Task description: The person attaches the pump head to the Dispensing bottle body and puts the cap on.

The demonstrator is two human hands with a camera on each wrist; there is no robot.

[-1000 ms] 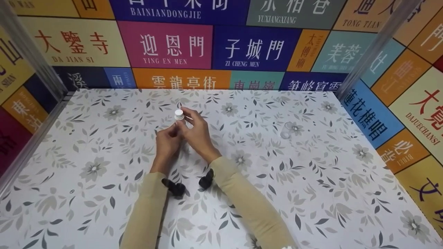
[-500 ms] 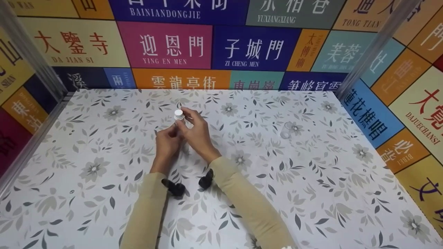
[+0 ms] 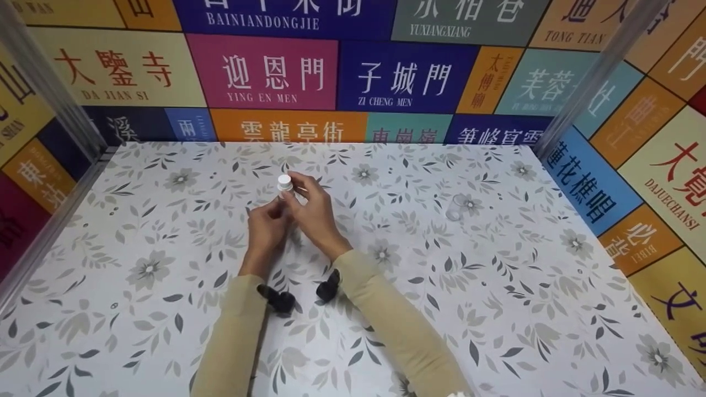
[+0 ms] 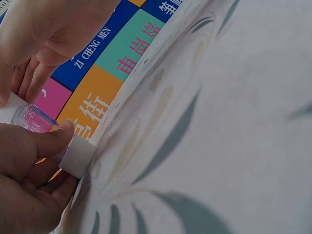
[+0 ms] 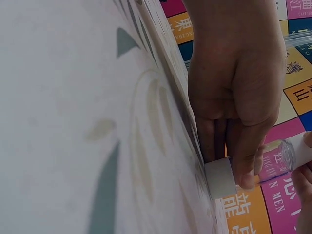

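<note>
A small clear bottle (image 5: 273, 160) has a white screw-type cap (image 3: 284, 181) at its upper end and a white piece (image 4: 79, 156) at its lower end, which rests against the tabletop. It looks upright. My left hand (image 3: 267, 225) grips the lower part, thumb and fingers around it just above the white piece. With thumb and fingers, my right hand (image 3: 315, 212) pinches the cap at the top. In the head view, both hands hide most of the bottle.
A clear, see-through round item (image 3: 455, 208), perhaps a small cup or lid, lies on the table to the right. The tabletop (image 3: 386, 309) has a leaf and flower print. Printed panels (image 3: 270, 71) stand along the back and sides.
</note>
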